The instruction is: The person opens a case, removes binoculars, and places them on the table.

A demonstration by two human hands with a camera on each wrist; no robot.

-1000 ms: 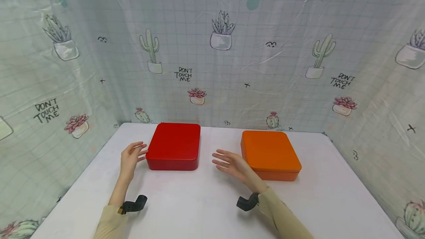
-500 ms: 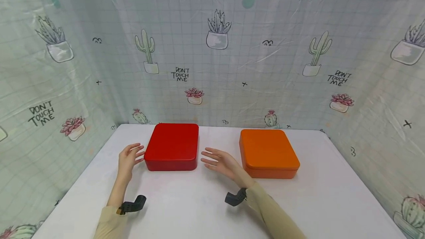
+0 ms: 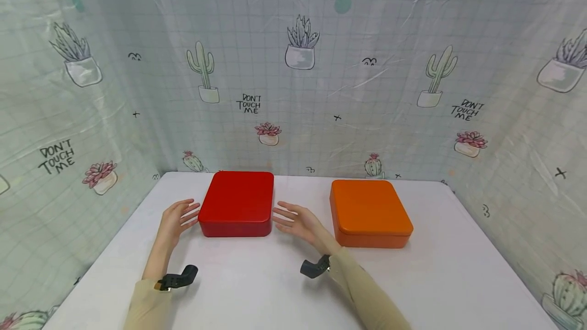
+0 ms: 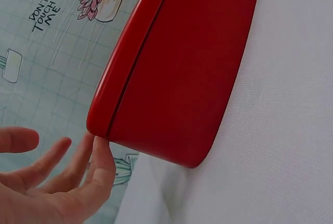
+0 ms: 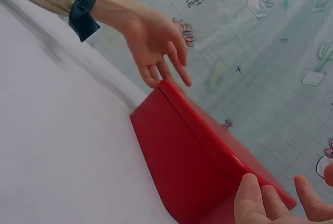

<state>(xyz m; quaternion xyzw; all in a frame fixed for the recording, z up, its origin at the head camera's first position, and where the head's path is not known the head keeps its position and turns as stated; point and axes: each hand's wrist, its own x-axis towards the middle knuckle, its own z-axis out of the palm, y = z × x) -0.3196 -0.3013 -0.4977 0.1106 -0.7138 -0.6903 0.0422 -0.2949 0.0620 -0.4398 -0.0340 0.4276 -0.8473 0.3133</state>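
Right hand (image 3: pixel 302 223) moved beside red box (image 3: pixel 237 200) | left hand (image 3: pixel 173 220) opposite

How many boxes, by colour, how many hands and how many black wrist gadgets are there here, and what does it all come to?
Red box: 1
Orange box: 1
Hands: 2 (left hand, right hand)
Black wrist gadgets: 2 (left gadget, right gadget)
Total: 6

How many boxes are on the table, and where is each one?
2: the red box, between the left hand and the right hand, and the orange box, to their right on the table. No others show.
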